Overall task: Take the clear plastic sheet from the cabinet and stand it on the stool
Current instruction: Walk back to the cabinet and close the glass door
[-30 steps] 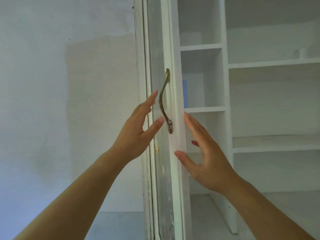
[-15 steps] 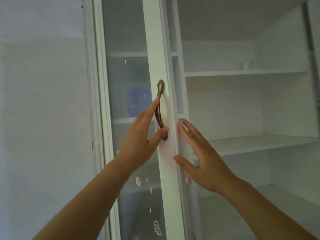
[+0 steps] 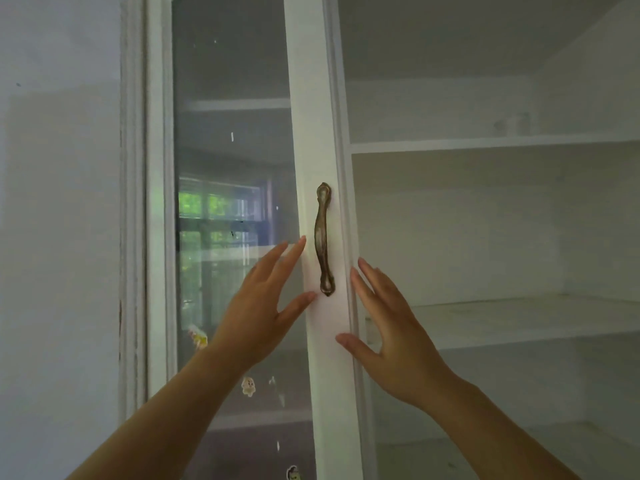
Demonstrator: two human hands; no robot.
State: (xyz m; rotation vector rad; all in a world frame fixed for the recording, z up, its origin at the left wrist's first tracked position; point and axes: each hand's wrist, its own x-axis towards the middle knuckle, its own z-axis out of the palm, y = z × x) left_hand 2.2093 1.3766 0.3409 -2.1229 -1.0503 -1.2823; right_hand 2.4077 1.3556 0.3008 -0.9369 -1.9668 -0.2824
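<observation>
left hand (image 3: 258, 315) fingers spread, holding nothing, at 9 o'clock of brass handle (image 3: 323, 239) | right hand (image 3: 391, 336) splayed, empty, at the glazed cabinet door (image 3: 311, 133) stile's free edge, 4 o'clock of handle | cabinet (image 3: 485, 145) open at 3 o'clock, shelves look bare | clear plastic sheet: cannot tell where

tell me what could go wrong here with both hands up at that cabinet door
1. The right hand has its fingers along the free edge of the white door frame; if the door swings toward the cabinet, they could get pinched.
2. The left hand lies open beside the brass handle, not gripping it, and partly over the glass pane; pushing there could stress the glass.
3. No clear plastic sheet is visible on the open shelves, so reaching in blind may be needed.
</observation>
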